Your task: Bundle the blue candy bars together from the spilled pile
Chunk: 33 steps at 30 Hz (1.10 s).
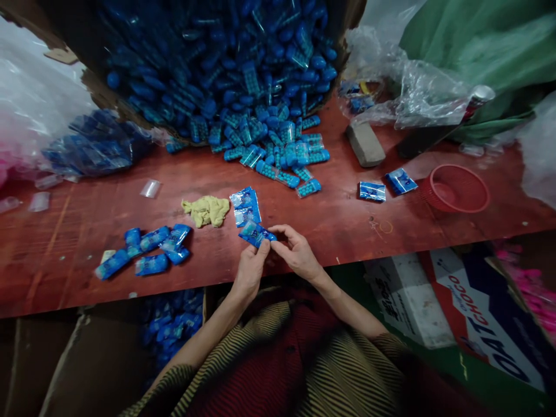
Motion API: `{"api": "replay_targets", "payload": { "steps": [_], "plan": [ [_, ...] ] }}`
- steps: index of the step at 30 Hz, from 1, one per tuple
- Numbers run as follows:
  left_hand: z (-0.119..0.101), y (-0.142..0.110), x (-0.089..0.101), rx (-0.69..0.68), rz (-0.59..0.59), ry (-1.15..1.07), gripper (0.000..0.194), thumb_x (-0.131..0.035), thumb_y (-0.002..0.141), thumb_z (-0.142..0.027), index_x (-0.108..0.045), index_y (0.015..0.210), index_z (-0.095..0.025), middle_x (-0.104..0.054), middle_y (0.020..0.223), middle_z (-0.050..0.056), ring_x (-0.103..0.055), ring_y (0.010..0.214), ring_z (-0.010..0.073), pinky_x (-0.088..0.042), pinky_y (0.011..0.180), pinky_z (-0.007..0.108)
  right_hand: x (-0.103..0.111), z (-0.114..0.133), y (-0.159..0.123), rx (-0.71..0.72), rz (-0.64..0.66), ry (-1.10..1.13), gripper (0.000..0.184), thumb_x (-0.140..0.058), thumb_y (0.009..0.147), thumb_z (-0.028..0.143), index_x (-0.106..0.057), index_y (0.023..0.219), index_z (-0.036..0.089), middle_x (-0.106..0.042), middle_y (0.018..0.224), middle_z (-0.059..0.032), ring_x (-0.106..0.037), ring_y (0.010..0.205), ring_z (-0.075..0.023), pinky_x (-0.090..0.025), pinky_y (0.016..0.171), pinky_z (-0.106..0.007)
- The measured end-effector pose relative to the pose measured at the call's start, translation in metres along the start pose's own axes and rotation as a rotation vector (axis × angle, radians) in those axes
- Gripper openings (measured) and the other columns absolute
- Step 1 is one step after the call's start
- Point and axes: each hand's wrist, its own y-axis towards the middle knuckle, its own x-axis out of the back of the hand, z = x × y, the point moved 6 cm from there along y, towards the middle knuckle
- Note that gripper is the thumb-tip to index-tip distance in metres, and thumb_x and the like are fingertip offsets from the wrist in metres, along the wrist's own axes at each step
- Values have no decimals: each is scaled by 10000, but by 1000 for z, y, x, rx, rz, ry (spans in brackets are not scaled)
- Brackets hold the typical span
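Between my two hands, over the table's front part, is a small blue printed plastic wrapper (254,233); whether a bottle is inside I cannot tell. My left hand (251,263) pinches its lower edge with thumb and fingers. My right hand (299,252) grips its right end, fingertips close to the left thumb. Just beyond lies a flat stack of blue wrappers (245,205). A crumpled yellow lump (206,209) sits left of that stack. Farther left, several filled blue packets (152,237) lie in a loose group.
A torn cardboard box (98,87) spills small blue-capped bottles (247,130) onto the red table (304,214). Rightward are a grey block (365,145), folded blue wrappers (372,191) and a red basket (456,188). Below the front edge stands a carton of blue packets (174,324).
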Motion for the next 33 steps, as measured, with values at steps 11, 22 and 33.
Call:
{"api": "replay_targets", "payload": {
  "steps": [11,22,33],
  "plan": [
    [-20,10,-2,95,95,-193,251,-714,719,-345,-584,767,-136,-612,588,-6,-556,458,100,-459,389,191,-7,-14,6,-266,152,492,379,-755,666,398,-583,934,194,-619,833,7,-575,665,-97,-507,662,-254],
    [-4,6,-6,242,87,-330,158,-598,830,-288,-628,861,-137,-692,769,50,-649,605,139,-512,468,214,6,-9,6,-155,77,244,397,-642,755,290,-540,1134,234,-535,843,15,-529,723,-101,-501,673,-239],
    [4,11,4,71,-150,-446,131,-703,740,-236,-636,791,-135,-687,722,5,-616,609,97,-486,558,197,-11,6,-15,197,-63,-557,408,-412,849,133,-499,1243,192,-579,1085,-118,-586,978,-223,-496,888,-386]
  ]
}}
